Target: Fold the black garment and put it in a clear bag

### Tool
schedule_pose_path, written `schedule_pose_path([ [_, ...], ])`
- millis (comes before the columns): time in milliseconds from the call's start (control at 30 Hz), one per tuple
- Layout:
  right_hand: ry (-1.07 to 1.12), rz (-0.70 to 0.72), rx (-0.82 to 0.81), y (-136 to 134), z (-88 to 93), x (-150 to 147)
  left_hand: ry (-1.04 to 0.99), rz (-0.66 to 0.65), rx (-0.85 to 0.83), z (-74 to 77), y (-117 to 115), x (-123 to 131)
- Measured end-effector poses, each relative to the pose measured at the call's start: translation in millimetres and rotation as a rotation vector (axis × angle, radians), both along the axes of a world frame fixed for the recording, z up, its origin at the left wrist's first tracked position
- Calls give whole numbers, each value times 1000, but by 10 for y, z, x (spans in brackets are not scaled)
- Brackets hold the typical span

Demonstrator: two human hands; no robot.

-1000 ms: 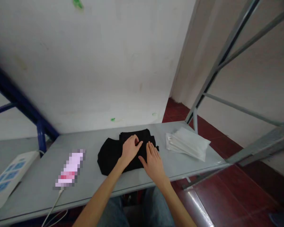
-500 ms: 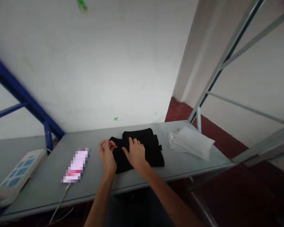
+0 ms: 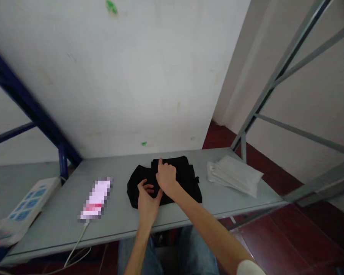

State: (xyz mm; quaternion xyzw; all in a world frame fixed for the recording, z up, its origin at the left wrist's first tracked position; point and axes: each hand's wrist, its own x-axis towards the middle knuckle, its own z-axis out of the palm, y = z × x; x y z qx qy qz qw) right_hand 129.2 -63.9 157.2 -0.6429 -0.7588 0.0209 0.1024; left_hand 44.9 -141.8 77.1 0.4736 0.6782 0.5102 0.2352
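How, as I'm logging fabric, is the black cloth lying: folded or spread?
Folded, at least partly: the black cloth shows stepped, overlapping layers.

A black cloth (image 3: pixel 187 181) is lying partly folded on the grey table (image 3: pixel 117 214), reaching close to the back edge, stopping short of the front edge; stepped layers (image 3: pixel 179 162) are showing, and a small tab (image 3: pixel 197 179) is jutting from its right side.

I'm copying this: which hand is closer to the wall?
The right hand, near the far edge of the black cloth; the left hand is nearer the front of the table.
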Motion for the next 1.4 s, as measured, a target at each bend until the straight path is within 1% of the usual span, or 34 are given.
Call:
schedule_pose_path([
  [100,92,-32,14,-36,166,162,94,-7,-9,35,76,295],
  [167,166,-50,-2,-55,201,283,104,4,-6,59,175,466],
  [200,208,-55,-14,-57,187,351,105,11,-5,64,230,533],
  [267,303,-67,-37,-41,103,507,129,24,-1,52,327,618],
  [367,428,-123,-50,13,-117,798,250,-9,30,-16,404,628],
  [433,463,-180,-48,35,-281,988,371,-100,77,-70,410,586],
  [500,450,-229,-32,24,-428,1125,500,-226,127,-107,403,532],
  [600,376,-280,-6,-49,-584,1183,652,-371,159,-123,409,465],
  [667,331,-316,24,-102,-636,1145,709,-411,167,-120,428,435],
  [767,305,-355,111,-150,-654,1057,759,-441,193,-120,459,406],
  [833,326,-334,182,-167,-656,1009,788,-448,210,-125,474,398],
  [900,355,-269,259,-184,-682,977,816,-442,217,-132,484,399],
  [967,354,-154,312,-203,-753,961,830,-428,220,-135,492,403],
  [1033,321,-30,324,-218,-872,963,838,-431,223,-132,500,397],
  [1100,285,46,299,-222,-1009,976,847,-483,222,-124,508,369],
  [1200,253,71,258,-216,-1149,991,863,-614,226,-118,517,287],
  [1267,236,94,242,-209,-1158,1004,870,-656,244,-123,518,225],
  [1333,226,109,249,-195,-1110,1069,866,-667,269,-136,513,177],
  [1400,225,60,291,-164,-1035,1248,846,-665,288,-148,502,153],
])
